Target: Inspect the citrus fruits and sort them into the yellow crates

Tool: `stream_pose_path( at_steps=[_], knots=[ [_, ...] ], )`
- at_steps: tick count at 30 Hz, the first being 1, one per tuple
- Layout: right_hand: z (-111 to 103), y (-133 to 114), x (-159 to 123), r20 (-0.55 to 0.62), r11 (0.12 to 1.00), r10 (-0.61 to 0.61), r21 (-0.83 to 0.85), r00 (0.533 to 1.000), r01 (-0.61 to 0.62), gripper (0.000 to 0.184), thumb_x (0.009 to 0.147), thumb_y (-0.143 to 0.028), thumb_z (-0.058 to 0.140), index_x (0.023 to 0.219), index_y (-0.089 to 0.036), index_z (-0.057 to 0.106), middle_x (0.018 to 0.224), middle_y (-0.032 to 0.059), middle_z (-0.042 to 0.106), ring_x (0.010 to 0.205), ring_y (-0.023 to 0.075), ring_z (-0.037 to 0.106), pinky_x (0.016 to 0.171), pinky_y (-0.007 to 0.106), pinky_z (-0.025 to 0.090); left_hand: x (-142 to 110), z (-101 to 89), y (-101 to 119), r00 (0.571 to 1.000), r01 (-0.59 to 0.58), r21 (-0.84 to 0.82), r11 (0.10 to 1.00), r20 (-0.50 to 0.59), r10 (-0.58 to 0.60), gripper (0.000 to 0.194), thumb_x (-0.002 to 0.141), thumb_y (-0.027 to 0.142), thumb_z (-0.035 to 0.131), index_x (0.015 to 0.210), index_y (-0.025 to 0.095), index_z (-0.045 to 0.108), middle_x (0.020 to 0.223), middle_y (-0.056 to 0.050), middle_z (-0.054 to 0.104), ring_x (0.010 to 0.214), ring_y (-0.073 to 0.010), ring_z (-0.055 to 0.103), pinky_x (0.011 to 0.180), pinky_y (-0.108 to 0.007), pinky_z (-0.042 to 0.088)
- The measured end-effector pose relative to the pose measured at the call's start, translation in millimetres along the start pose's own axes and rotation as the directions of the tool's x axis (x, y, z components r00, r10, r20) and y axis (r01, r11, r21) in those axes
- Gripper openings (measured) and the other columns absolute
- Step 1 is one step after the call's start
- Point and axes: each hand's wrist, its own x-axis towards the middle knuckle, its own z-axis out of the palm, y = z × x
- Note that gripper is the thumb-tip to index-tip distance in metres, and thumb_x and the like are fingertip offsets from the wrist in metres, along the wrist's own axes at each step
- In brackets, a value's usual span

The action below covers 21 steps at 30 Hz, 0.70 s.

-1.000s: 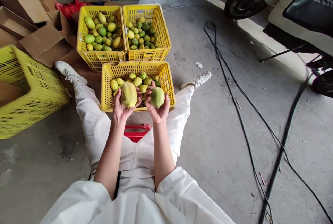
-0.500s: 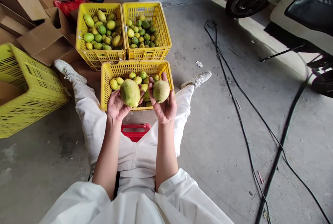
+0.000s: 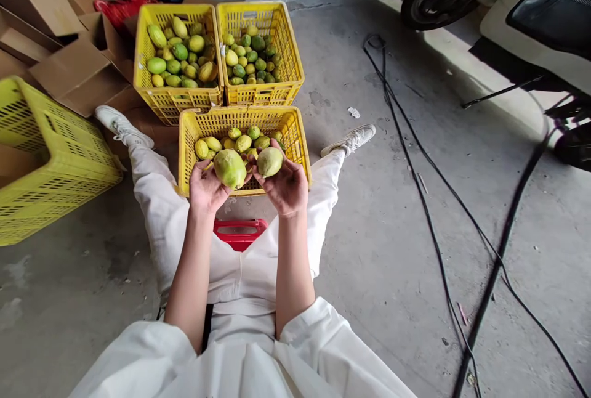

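Note:
My left hand (image 3: pixel 204 187) cradles a large yellow-green lemon (image 3: pixel 229 169), its fingers curled around the underside. In my right hand (image 3: pixel 289 190) is a smaller, paler lemon (image 3: pixel 269 162), held by the fingers on its sides. Both fruits are side by side, a small gap between them, over the near edge of a yellow plastic crate (image 3: pixel 292 130). Several yellow and green lemons (image 3: pixel 242 143) lie inside that crate, partly hidden behind my hands.
Behind the near crate stand two more yellow crates, one on the left (image 3: pixel 178 97) and one on the right (image 3: pixel 263 95), with several lemons each. A yellow-green crate (image 3: pixel 69 182) and cardboard boxes (image 3: pixel 80 77) are at left. Black cables (image 3: pixel 429 219) and a parked scooter (image 3: pixel 521 34) occupy the right.
My right hand has moved slightly left, bringing its lemon closer to the other one, and that lemon has turned in the fingers. The left lemon has tilted a little and sits slightly lower.

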Motion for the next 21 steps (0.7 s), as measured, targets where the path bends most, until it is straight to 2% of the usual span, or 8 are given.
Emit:
stream_pose_path(
  at_steps=[3,6,9,11,13,15,18,21],
  knots=[
    [1,-1,-4,0.03,0.998,-0.042,0.037,0.999,0.04,0.029,0.089,-0.03,0.045,0.114,-0.026,0.057,0.107,0.0027,0.067,0.091,0.015,0.065,0.066,0.028,0.06,-3,4.6,1,0.999,-0.03,-0.011,0.999,0.041,0.031,0.036,0.091,0.032,0.039,0.119,0.022,0.058,0.114,-0.011,0.068,0.115,-0.0306,0.061,0.089,-0.05,0.053],
    [-4,4,-3,0.052,0.999,-0.044,0.028,0.998,0.043,0.024,0.084,-0.029,0.056,0.107,-0.027,0.059,0.099,-0.0002,0.066,0.079,0.0103,0.064,0.057,0.017,0.056,-1,3.5,-2,0.998,0.004,-0.031,1.0,0.068,-0.002,0.036,0.093,0.039,0.041,0.12,0.022,0.058,0.11,-0.012,0.067,0.103,-0.0279,0.065,0.08,-0.042,0.057],
    [-9,11,2,0.015,0.99,-0.042,-0.138,0.999,0.043,0.012,0.078,-0.019,0.062,0.089,-0.023,0.06,0.084,-0.0031,0.062,0.065,0.0074,0.059,0.045,0.012,0.045,4,-1.2,-6,0.995,0.074,-0.025,0.997,0.074,-0.072,0.042,0.091,0.049,0.042,0.112,0.018,0.061,0.092,-0.011,0.066,0.081,-0.0211,0.067,0.067,-0.031,0.058],
    [-10,13,5,-0.059,0.972,-0.059,-0.23,0.997,0.044,0.005,0.079,-0.022,0.062,0.082,-0.022,0.059,0.079,-0.0034,0.061,0.063,0.0079,0.059,0.042,0.012,0.042,6,-3.2,-7,0.994,0.092,-0.004,0.996,0.065,-0.092,0.039,0.091,0.045,0.043,0.106,0.016,0.062,0.088,-0.01,0.066,0.08,-0.0197,0.067,0.069,-0.03,0.059],
    [-8,12,6,-0.103,0.97,-0.068,-0.238,0.992,0.041,0.01,0.082,-0.032,0.06,0.086,-0.023,0.06,0.082,-0.0023,0.063,0.073,0.012,0.064,0.05,0.017,0.05,6,-2.6,-7,0.996,0.081,0.028,0.996,0.033,-0.082,0.032,0.09,0.039,0.045,0.102,0.016,0.063,0.092,-0.01,0.068,0.089,-0.0219,0.069,0.079,-0.034,0.058],
    [-5,8,5,-0.065,0.977,-0.07,-0.205,0.995,0.055,0.021,0.082,-0.04,0.055,0.096,-0.025,0.062,0.093,0.0002,0.068,0.093,0.018,0.066,0.066,0.028,0.059,4,0.5,-5,0.999,0.05,0.043,0.998,0.006,-0.051,0.032,0.089,0.039,0.045,0.101,0.016,0.063,0.1,-0.011,0.07,0.099,-0.0257,0.068,0.086,-0.04,0.057],
    [-2,0,-1,0.062,0.976,-0.097,-0.189,0.993,0.107,0.033,0.077,-0.034,0.057,0.109,-0.029,0.061,0.117,0.001,0.066,0.115,0.0237,0.06,0.084,0.042,0.059,-2,6.8,-2,1.0,-0.012,0.024,1.0,0.019,0.011,0.037,0.091,0.038,0.038,0.107,0.017,0.063,0.108,-0.012,0.07,0.109,-0.0291,0.064,0.089,-0.048,0.054],
    [-1,-3,-6,0.089,0.962,-0.164,-0.207,0.982,0.179,0.043,0.074,-0.029,0.061,0.117,-0.037,0.057,0.128,-0.0029,0.061,0.122,0.0245,0.057,0.086,0.048,0.058,-8,10.6,1,0.995,-0.056,0.002,0.998,0.083,0.056,0.039,0.093,0.033,0.033,0.118,0.019,0.061,0.116,-0.012,0.068,0.116,-0.0297,0.06,0.09,-0.051,0.053]
  ],
)
